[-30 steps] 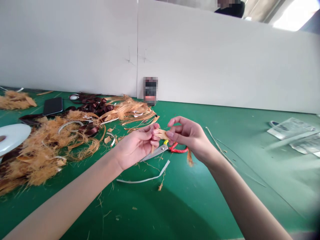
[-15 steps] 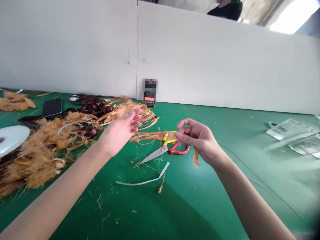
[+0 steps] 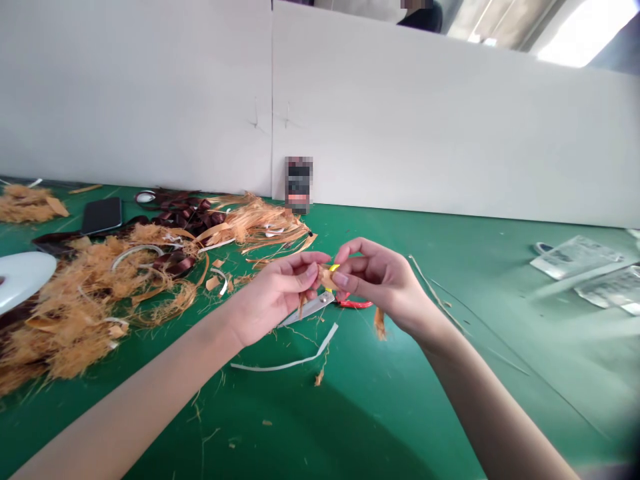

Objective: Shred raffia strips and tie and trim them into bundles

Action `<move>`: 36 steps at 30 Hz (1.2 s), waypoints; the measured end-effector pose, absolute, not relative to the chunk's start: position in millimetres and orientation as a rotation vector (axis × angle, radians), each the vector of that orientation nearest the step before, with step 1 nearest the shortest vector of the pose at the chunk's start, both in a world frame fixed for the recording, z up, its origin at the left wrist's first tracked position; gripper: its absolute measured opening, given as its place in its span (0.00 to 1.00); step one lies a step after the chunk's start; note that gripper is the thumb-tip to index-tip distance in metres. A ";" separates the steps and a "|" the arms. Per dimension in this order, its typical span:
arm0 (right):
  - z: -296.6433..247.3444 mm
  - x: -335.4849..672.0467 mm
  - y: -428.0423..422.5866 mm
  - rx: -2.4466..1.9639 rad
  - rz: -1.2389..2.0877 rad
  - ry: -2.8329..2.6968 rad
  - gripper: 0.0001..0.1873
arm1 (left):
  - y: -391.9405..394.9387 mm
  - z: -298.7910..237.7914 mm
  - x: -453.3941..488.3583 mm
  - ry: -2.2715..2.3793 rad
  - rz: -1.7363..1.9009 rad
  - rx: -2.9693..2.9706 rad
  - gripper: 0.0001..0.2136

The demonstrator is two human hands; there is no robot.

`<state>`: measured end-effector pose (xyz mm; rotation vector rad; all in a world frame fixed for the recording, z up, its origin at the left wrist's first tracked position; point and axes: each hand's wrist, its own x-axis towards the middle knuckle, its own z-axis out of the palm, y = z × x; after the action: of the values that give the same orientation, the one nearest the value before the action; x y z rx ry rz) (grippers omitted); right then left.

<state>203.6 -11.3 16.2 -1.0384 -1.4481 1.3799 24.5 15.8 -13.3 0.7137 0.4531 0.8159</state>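
Note:
My left hand (image 3: 273, 293) and my right hand (image 3: 383, 280) meet at mid-table, fingertips pinching a tan, ribbon-like fibre strip (image 3: 327, 279) between them. A frayed end of the strip hangs below each hand. Under the hands lie scissors (image 3: 313, 308) with yellow and red handles, partly covered by the fingers. Nearer to me a thin white strip (image 3: 290, 365) rests on the green table, with a small tan scrap (image 3: 319, 379) beside it.
Tangled tan fibre (image 3: 65, 333) and dark brown ribbon (image 3: 185, 217) lie at the left, with a white disc (image 3: 30, 277) and a black phone (image 3: 103, 216). Another phone (image 3: 299, 183) leans on the white partition (image 3: 425, 120). Clear plastic packets (image 3: 575, 257) lie far right.
My left hand, apart and with loose fingers before, has moved right and closed on the left end of the fibre strip. My right hand keeps its pinch and has shifted slightly left.

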 end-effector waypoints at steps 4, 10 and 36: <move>16.5 207.5 -13.4 -1.083 1.368 -1.438 0.16 | 19.4 -15.1 14.9 0.367 0.745 0.542 0.09; 12.3 214.9 -15.2 -1.081 1.321 -1.416 0.12 | 33.3 -5.7 -10.9 0.360 0.865 0.450 0.10; -19.4 179.8 -21.1 -1.080 1.192 -1.067 0.19 | 5.3 -11.3 20.1 0.834 1.070 1.337 0.21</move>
<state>179.8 -21.1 -19.4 -1.0796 -1.0673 1.1922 20.1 5.3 -11.3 1.3370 0.8338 1.0698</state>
